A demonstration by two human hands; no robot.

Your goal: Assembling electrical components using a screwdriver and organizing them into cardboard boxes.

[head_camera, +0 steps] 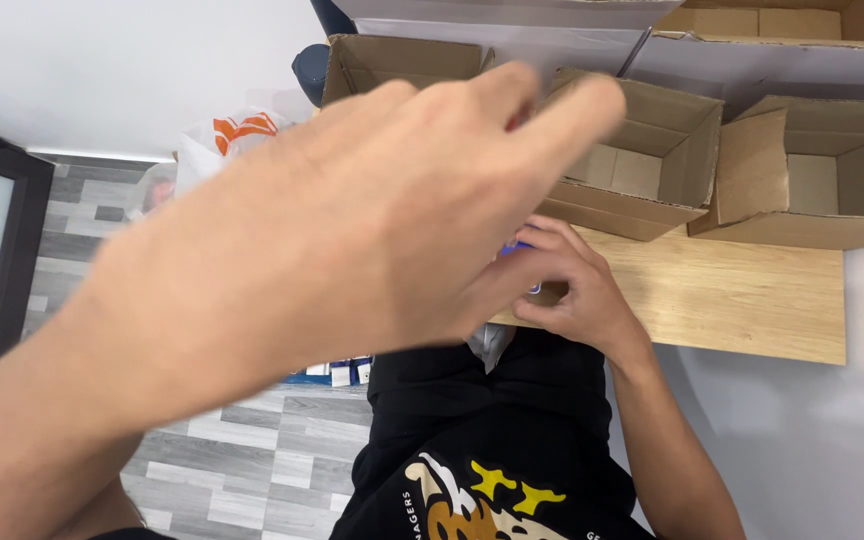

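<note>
Blue and white, a small packet (518, 248) sits clasped in the right hand (572, 290) at the near edge of the wooden board (732, 295). The left hand (352, 230) hovers above it, fingers loosely spread and holding nothing, with open cardboard boxes (642, 160) just behind.

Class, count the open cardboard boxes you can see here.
3: one box behind the raised left hand, one in the middle, one at right. More may be hidden.

wooden board (732, 300) | bears open cardboard boxes (642, 160)
</note>
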